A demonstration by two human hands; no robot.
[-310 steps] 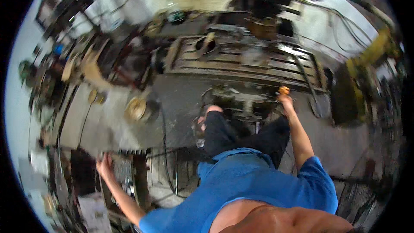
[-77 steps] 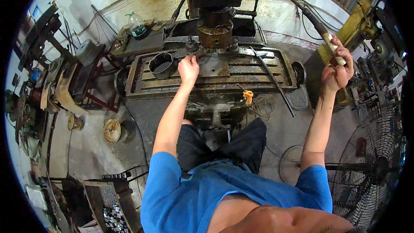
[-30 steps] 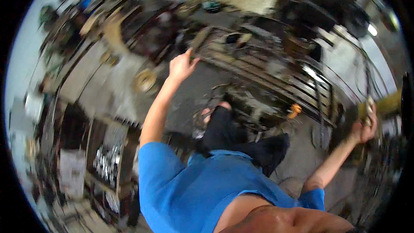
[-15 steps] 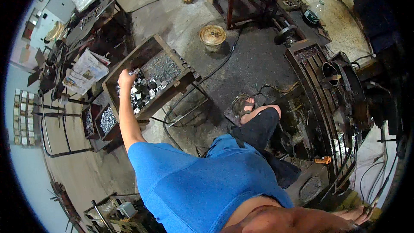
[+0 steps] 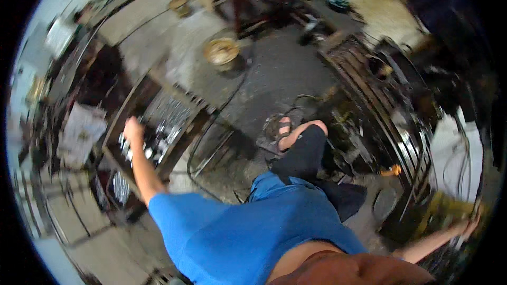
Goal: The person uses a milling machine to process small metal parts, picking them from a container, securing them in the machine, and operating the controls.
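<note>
My left arm reaches out to a metal-sided tray [image 5: 171, 166]. There my left hand [image 5: 134, 128] is over shiny cut metal pieces [image 5: 168, 133], its fingers curled. Blur and the back of the hand hide whatever is between the fingers. Grey metal chips [image 5: 169, 106] fill the tray's far part. Out at the far right, my right hand [image 5: 469, 224] is raised beside the machine's near end, close to thin cables. Its fingers are smeared, so their grip does not show.
A slotted machine bed [image 5: 364, 95] runs along the right, with an orange handle [image 5: 391, 170] at its near end. A round tub [image 5: 222, 53] stands on the floor beyond the tray. A dark cable [image 5: 232, 100] crosses the floor. Newspaper [image 5: 82, 132] lies left of the tray.
The view has swung, so the tray and machine appear further left. My left hand stays at the tray's metal pieces. My right forearm now shows more fully, and the picture is more blurred.
</note>
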